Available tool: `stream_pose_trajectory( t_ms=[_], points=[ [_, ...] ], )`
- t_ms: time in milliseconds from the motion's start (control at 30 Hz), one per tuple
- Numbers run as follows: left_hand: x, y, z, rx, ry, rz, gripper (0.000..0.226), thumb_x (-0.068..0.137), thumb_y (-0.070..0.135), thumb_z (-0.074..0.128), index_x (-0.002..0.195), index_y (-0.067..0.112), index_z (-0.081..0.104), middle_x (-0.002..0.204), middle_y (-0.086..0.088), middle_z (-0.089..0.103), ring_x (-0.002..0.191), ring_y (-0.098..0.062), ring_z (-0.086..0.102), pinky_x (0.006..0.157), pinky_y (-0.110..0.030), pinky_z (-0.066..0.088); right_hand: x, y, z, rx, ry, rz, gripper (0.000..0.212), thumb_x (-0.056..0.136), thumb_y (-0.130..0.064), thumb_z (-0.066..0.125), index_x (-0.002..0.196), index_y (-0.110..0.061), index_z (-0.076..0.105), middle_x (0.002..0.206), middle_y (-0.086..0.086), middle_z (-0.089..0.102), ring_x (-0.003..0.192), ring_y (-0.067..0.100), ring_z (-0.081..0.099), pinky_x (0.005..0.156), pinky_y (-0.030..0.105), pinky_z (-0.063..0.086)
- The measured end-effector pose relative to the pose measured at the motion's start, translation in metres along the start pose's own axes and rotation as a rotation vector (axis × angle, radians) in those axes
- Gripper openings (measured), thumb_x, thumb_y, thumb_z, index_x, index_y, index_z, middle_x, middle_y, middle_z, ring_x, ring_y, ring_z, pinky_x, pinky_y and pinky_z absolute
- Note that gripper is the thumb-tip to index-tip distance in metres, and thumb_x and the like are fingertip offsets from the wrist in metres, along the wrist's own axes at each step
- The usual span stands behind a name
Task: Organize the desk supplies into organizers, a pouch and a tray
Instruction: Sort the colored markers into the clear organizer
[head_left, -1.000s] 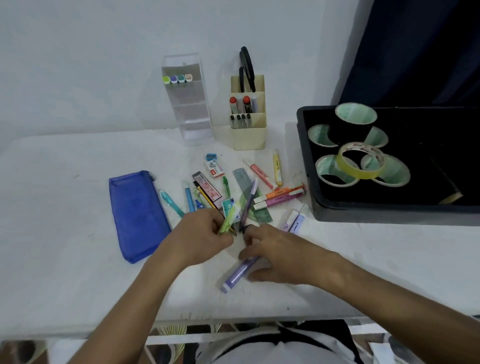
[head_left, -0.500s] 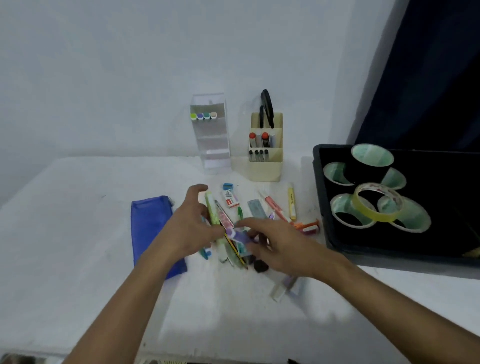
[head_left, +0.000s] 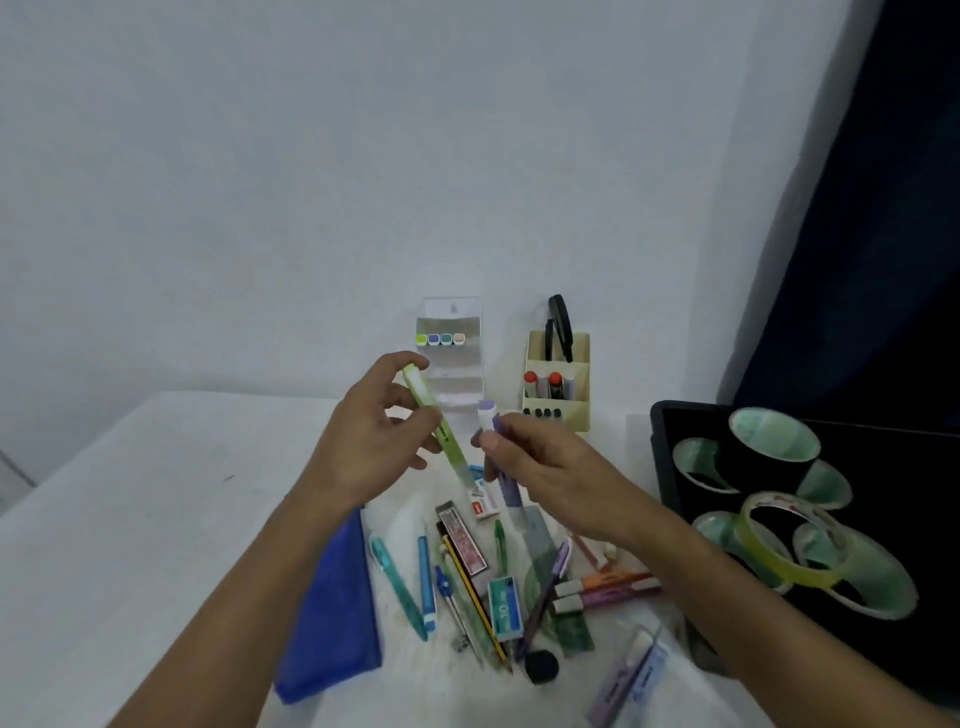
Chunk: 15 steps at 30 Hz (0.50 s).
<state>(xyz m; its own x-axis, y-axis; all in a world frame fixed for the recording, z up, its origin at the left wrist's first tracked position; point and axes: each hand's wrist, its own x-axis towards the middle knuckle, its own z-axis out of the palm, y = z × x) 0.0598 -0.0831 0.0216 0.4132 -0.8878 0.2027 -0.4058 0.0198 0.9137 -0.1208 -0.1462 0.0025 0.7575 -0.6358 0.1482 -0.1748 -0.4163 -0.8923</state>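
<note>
My left hand (head_left: 371, 439) grips a light green highlighter (head_left: 434, 421), raised and tilted above the table. A purple highlighter (head_left: 501, 467) stands nearly upright in my right hand (head_left: 550, 467). Both hands hover in front of a clear acrylic organizer (head_left: 453, 358) with several coloured highlighter ends in its top row. A beige organizer (head_left: 557, 389) to its right holds black-handled scissors and markers. Below my hands lies a pile of pens, pencils and erasers (head_left: 493, 582). A blue pouch (head_left: 332, 608) lies flat to the left of the pile. The black tray (head_left: 670, 467) at right holds several tape rolls.
Two more pale purple highlighters (head_left: 631, 675) lie near the front edge of the white table (head_left: 156, 493). A small black round object (head_left: 541, 666) sits by the pile. A white wall stands behind, with a dark curtain (head_left: 883, 208) at right.
Both hands have risen from the pile, each lifting a highlighter toward the clear organizer. The camera view tilted upward, showing more wall.
</note>
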Motion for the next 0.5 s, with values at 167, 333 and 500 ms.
stream_pose_trajectory(
  t_ms=[167,333,500],
  points=[
    [0.021,-0.003,-0.01,0.097,0.088,0.101,0.027,0.088,0.015,0.061,0.108,0.033,0.06,0.09,-0.001,0.065,0.07,-0.015,0.071,0.069,-0.036,0.06,0.033,-0.003,-0.013,-0.147,0.206,-0.048,0.021,0.094,-0.028,0.056,0.111,-0.018,0.062,0.104,-0.004,0.053,0.076,0.006,0.06,0.069,0.02,0.048],
    [0.043,-0.014,-0.016,0.29,0.193,0.321,0.022,0.088,0.01,0.062,0.105,0.024,0.065,0.098,0.006,0.065,0.083,-0.008,0.066,0.068,-0.009,0.049,0.069,-0.001,-0.015,-0.114,0.39,-0.177,0.015,0.088,-0.006,0.06,0.101,-0.013,0.062,0.089,0.007,0.072,0.053,0.002,0.061,0.05,0.011,0.041],
    [0.061,-0.037,-0.018,0.469,0.153,0.461,0.023,0.087,0.005,0.063,0.108,0.014,0.067,0.103,0.002,0.066,0.084,-0.012,0.06,0.076,-0.033,0.056,0.095,0.016,-0.002,-0.282,0.446,-0.217,0.014,0.084,-0.007,0.066,0.095,-0.015,0.068,0.091,0.001,0.073,0.071,0.009,0.065,0.07,0.023,0.056]
  ],
)
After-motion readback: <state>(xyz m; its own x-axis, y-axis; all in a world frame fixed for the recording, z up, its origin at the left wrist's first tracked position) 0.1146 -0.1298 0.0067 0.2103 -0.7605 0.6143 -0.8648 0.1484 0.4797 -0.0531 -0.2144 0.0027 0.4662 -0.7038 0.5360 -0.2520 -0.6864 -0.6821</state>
